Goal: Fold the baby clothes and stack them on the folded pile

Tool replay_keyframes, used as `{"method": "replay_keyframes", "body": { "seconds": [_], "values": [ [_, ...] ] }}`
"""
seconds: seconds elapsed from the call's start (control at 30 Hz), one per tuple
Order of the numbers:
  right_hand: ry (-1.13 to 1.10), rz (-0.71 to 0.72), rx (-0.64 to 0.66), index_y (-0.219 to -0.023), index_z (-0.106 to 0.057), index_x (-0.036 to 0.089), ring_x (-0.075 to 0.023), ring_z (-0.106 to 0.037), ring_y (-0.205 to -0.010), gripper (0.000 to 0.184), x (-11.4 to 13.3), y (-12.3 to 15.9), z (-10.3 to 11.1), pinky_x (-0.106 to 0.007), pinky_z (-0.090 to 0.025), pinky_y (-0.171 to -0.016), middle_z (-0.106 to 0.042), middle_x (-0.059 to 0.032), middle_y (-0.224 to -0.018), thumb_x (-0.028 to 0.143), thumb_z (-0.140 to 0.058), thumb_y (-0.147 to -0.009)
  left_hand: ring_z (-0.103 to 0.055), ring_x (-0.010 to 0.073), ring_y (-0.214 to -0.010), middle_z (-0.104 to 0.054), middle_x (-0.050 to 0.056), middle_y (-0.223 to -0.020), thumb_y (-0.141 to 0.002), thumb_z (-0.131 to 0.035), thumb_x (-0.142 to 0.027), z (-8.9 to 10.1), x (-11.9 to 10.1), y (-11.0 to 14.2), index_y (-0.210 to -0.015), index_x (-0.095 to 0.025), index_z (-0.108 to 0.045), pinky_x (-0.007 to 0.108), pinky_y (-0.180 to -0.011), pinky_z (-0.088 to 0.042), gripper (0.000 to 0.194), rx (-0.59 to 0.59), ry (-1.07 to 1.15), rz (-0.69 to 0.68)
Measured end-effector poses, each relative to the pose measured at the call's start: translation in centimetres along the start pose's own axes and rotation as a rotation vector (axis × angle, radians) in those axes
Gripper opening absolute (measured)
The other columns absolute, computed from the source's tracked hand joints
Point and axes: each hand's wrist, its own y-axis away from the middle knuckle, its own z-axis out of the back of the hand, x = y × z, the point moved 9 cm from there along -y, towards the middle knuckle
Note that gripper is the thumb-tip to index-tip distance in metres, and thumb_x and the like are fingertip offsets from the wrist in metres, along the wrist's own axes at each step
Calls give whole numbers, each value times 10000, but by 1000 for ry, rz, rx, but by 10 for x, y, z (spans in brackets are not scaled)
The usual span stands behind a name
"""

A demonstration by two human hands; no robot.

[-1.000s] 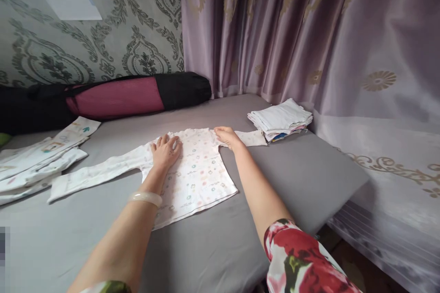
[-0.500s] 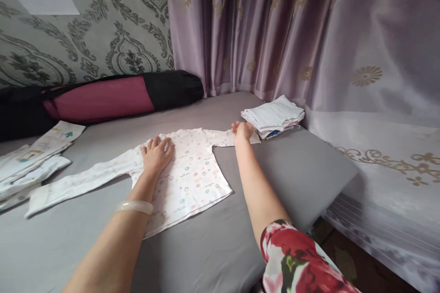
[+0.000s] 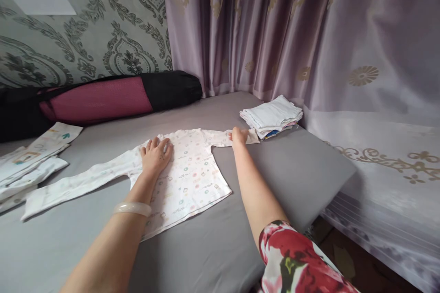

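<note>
A white long-sleeved child's shirt (image 3: 192,178) with small pastel prints lies spread on the grey bed sheet, its sleeves stretched out to both sides. My left hand (image 3: 156,155) rests on its upper left part near the shoulder, fingers spread, with a pale bangle (image 3: 132,209) on the wrist. Out on the right sleeve, my right hand (image 3: 239,136) has its fingers curled onto the fabric close to the cuff. Just beyond that hand stands a pile of folded clothes (image 3: 273,114), white on top. The right hand's fingertips are partly hidden.
More white printed clothes (image 3: 37,151) lie at the left on the grey sheet (image 3: 192,256). A long black and maroon bag (image 3: 99,100) runs along the wall at the back. Purple curtains (image 3: 268,32) hang behind and to the right, where the bed's edge drops off.
My right hand's fingers, loosely raised over the sleeve before, have come down and curled onto it. My left hand stays on the shirt. The view has shifted slightly.
</note>
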Motion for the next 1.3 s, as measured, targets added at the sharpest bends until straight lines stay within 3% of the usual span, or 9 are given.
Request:
{"method": "replay_keyframes", "body": {
  "seconds": [0.1, 0.23, 0.3, 0.57, 0.8, 0.97, 1.03, 1.17, 1.3],
  "values": [
    [18, -71, 34, -1381, -489, 84, -267, -713, -917, 555, -7, 0, -5, -399, -568, -785, -717, -159, -1034, 234, -441, -849, -355, 335, -1404, -431, 156, -1494, -971, -279, -472, 0, -3, 1, -1378, -233, -547, 549, -1146, -247, 542, -3, -19, -22],
    [54, -80, 41, -1363, -543, 84, -290, -609, -1180, 552, -6, 6, 2, -404, -488, -987, -633, -197, -1272, 166, -455, -825, -353, 331, -1405, -442, 143, -1487, -975, -279, -470, 1, -4, 2, -1375, -239, -547, 537, -1146, -254, 534, -12, -37, -25],
    [114, -59, 38, -1367, -551, 103, -293, -578, -1221, 545, -3, 10, 8, -404, -465, -1017, -597, -185, -1331, 132, -427, -837, -357, 329, -1402, -440, 143, -1489, -975, -286, -467, 1, -3, 2, -1375, -239, -547, 533, -1145, -257, 529, -13, -39, -24],
    [421, -31, 130, -1218, -639, 176, -247, -637, -1087, 364, 2, 19, 7, -343, -495, -896, -590, -149, -1277, 140, -429, -923, -355, 335, -1399, -429, 151, -1498, -975, -304, -452, -1, -3, 1, -1372, -228, -549, 535, -1133, -262, 517, -21, -21, -19],
    [414, 53, 177, -1096, -693, 231, -220, -626, -1058, 264, 16, 19, 0, -304, -477, -843, -644, -100, -1174, 238, -464, -963, -451, 351, -1296, -499, 194, -1400, -940, -365, -359, -3, -5, -3, -1297, -168, -585, 527, -1070, -343, 461, -89, 73, -78],
    [300, 235, 282, -1028, -722, 274, -207, -637, -1026, 211, 52, 28, -16, -275, -467, -810, -714, -50, -1079, 283, -531, -937, -557, 298, -1116, -585, 150, -1212, -867, -479, -300, 2, -41, -7, -1204, -184, -617, 473, -974, -448, 382, -191, 356, -243],
    [241, 310, 350, -990, -735, 272, -202, -651, -987, 181, 68, 37, -26, -271, -469, -810, -736, -36, -1030, 285, -574, -907, -610, 227, -954, -579, 135, -1217, -846, -520, -296, -3, -64, -9, -1218, -183, -597, 399, -858, -515, 395, -107, 579, -289],
    [66, 438, 492, -941, -747, 242, -170, -668, -910, 159, 95, 60, -45, -246, -476, -823, -752, -19, -951, 218, -615, -855, -624, 137, -779, -556, 133, -1310, -789, -616, -312, -18, -95, -14, -1275, -172, -529, 286, -680, -531, 513, 97, 1003, -160],
    [-78, 440, 613, -966, -742, 219, -141, -684, -821, 219, 100, 69, -59, -236, -500, -814, -749, -6, -893, 144, -567, -859, -626, 124, -735, -632, 122, -1184, -773, -666, -325, -29, -102, -12, -1229, -147, -541, 274, -668, -532, 505, 200, 1231, -37]
  ]
}}
